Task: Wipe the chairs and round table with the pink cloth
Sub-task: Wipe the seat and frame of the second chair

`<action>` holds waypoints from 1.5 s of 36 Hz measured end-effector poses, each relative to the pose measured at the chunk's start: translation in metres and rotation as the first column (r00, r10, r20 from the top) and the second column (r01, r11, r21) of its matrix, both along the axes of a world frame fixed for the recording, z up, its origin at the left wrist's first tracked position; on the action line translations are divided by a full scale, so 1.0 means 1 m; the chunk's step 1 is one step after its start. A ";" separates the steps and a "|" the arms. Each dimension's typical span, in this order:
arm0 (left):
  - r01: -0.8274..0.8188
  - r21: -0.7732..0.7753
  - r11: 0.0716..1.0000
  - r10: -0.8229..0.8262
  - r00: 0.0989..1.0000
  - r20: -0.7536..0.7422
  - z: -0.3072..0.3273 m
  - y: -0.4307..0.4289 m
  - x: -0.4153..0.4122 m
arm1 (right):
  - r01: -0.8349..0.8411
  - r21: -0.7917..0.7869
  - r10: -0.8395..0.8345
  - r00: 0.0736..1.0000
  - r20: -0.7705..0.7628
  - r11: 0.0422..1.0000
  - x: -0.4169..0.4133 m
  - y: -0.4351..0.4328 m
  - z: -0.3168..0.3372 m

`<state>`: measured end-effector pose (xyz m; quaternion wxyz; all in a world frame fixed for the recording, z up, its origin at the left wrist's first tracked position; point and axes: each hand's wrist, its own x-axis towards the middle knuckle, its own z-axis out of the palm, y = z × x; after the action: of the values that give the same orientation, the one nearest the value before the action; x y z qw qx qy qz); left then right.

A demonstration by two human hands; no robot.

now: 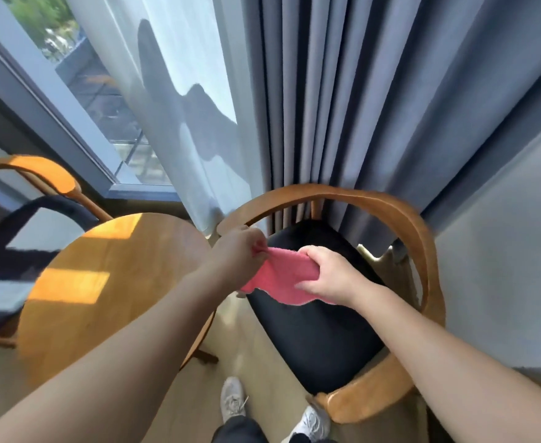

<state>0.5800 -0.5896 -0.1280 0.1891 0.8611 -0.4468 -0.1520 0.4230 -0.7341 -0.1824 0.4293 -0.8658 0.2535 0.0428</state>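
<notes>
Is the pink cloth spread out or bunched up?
Partly spread: the pink cloth is stretched between the left hand and right hand above the chair seat.

The curved wooden armrest hoop (400,215) rings the black chair seat (320,334), open only toward the person. The round wooden bench (103,282) crowds its left side; grey curtains (342,107) close behind.

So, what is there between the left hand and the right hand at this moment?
In the head view, the pink cloth spans the gap: the left hand pinches one edge, the right hand grips the other, above the chair's dark seat.
</notes>
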 end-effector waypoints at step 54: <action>0.241 0.109 0.964 -0.257 0.952 0.165 -0.281 -0.095 0.227 | -0.147 -0.133 0.111 0.962 -0.251 0.980 0.187 -0.053 -0.329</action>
<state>0.8065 -0.6842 -0.4089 0.0898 0.8155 -0.5598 -0.1165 0.6099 -0.7875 -0.5111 0.3250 -0.8987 0.2493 0.1567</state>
